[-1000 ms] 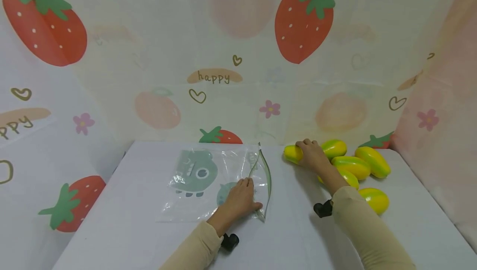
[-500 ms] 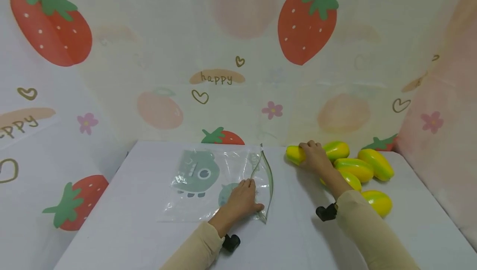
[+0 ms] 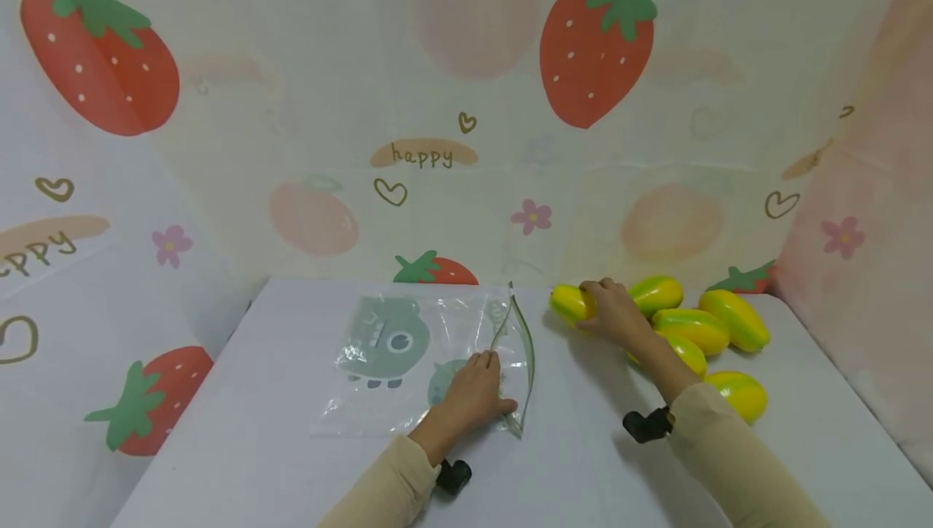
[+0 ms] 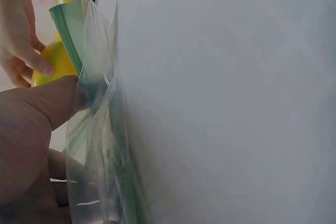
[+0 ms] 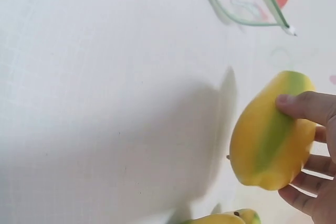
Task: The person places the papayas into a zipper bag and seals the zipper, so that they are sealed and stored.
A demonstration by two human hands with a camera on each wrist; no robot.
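Observation:
In the head view my left hand holds the mouth of a clear plastic zip bag printed with green cartoon figures. Its green-edged opening gapes to the right. The left wrist view shows my left thumb against the film, with the other fingers partly behind plastic. My right hand grips a yellow-green papaya just right of the bag. In the right wrist view, the thumb lies on top of the papaya, with fingers along its far side; it appears raised above its shadow.
Several more papayas, such as one near the back and one nearer me, lie on the right of the white table. A strawberry-printed backdrop stands behind the table.
My right hand has shifted slightly left toward the bag with the papaya, which shows more of itself now. The left hand and bag stay put; the head view has shifted slightly.

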